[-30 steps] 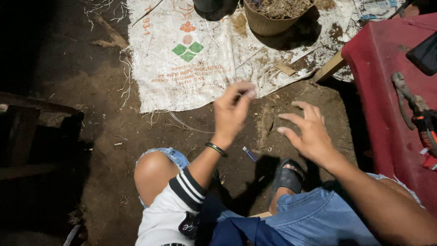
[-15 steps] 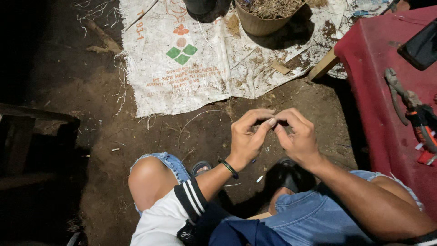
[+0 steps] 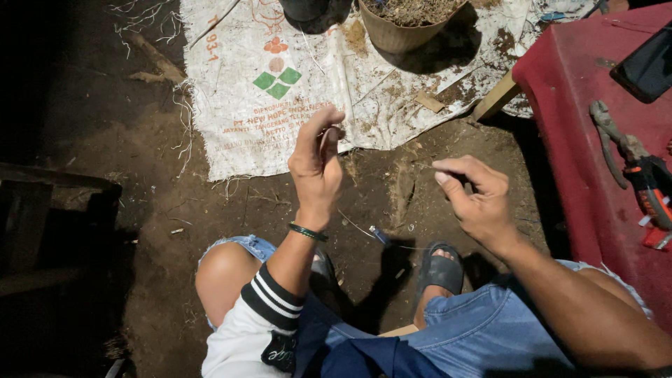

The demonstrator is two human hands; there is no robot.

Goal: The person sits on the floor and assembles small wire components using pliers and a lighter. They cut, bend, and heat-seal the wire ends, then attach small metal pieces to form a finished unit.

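Note:
My left hand (image 3: 318, 164) is raised over the dirt ground, thumb and fingers pinched together near the edge of the white sack (image 3: 280, 84). A green band sits on its wrist. My right hand (image 3: 476, 192) is lower and to the right, its thumb and forefinger pinching the end of a thin pale strand (image 3: 423, 166) that points towards the left hand. The strand is too fine to follow across the gap between the hands. Below them are my knees in denim shorts and a foot in a dark sandal (image 3: 437, 269).
A tan pot (image 3: 402, 28) of dry roots stands on the sack at the top. A red table (image 3: 588, 161) at the right holds pliers (image 3: 626, 157) and a dark flat device (image 3: 647, 66). A dark wooden bench (image 3: 42, 210) is at the left. A small blue object (image 3: 379, 235) lies on the dirt.
Half a second ago both hands were pinched together in front of me. They have since drawn apart, the left hand rising up and left, the right moving right.

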